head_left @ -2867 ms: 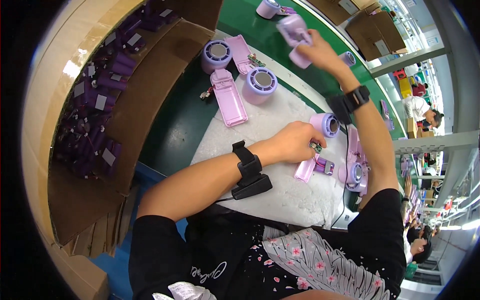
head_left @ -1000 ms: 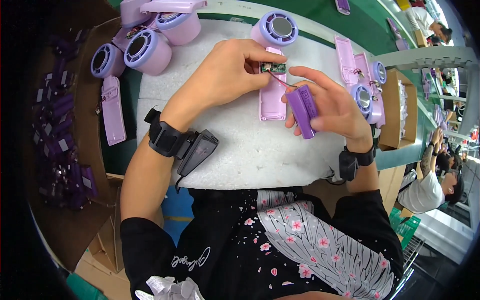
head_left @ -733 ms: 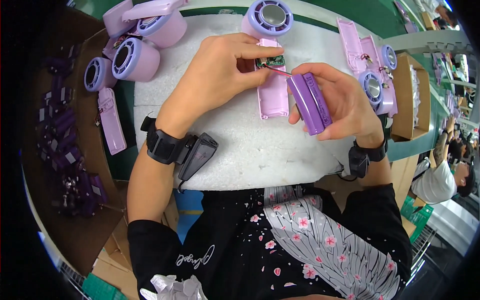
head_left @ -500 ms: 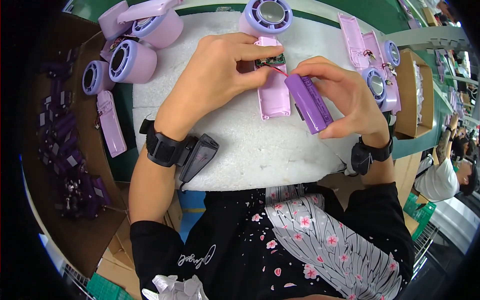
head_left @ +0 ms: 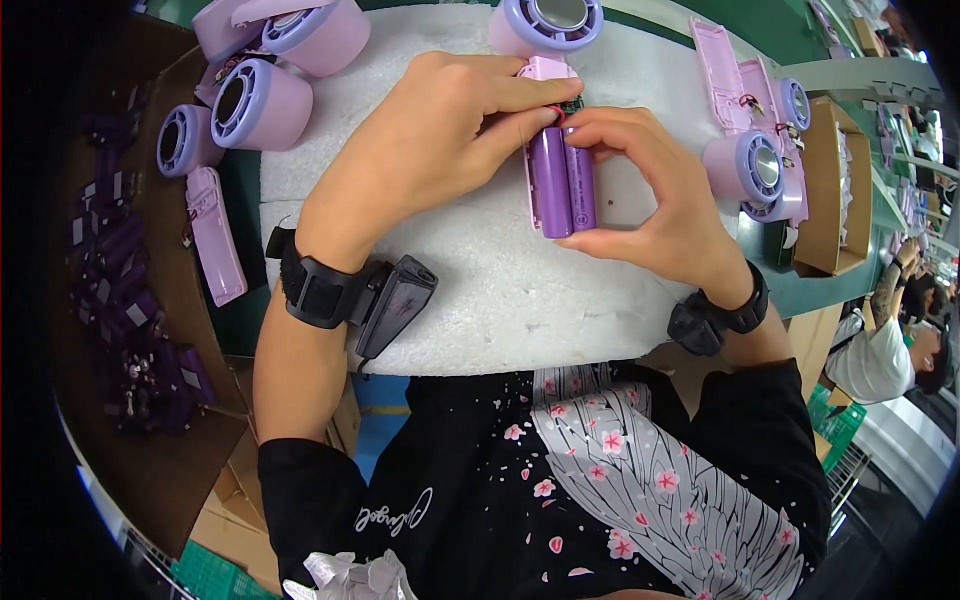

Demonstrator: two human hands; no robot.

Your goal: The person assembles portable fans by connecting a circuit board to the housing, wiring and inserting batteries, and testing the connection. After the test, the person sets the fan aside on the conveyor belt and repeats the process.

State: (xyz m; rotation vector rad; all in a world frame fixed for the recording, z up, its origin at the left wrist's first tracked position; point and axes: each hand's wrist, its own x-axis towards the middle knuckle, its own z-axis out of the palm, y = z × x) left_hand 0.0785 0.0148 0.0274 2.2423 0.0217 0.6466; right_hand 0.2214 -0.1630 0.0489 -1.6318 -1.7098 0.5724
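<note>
My right hand [head_left: 665, 195] grips a purple two-cell battery pack [head_left: 556, 190] between thumb and fingers. The pack lies lengthwise over an open pink handle shell [head_left: 548, 68], whose left rim shows beside it; whether it is fully seated I cannot tell. At the pack's upper end, my left hand [head_left: 440, 130] is closed, thumb and forefinger about a green circuit board [head_left: 573, 103] in the shell. A short red wire [head_left: 557, 113] shows between board and pack. Just beyond the shell stands a pink and lilac fan head [head_left: 545, 25].
A white foam pad [head_left: 500, 290] lies under the work. Several fan heads [head_left: 262, 105] and a loose pink shell [head_left: 215, 240] are at left, beside a carton [head_left: 190, 440] of purple battery packs. More fan parts [head_left: 745, 165] and a cardboard box [head_left: 840, 190] stand right. A person [head_left: 880, 350] is far right.
My right hand has moved left, bringing the tilted battery pack upright along the shell and over it. My left hand remains at the circuit board. The view has shifted slightly.
</note>
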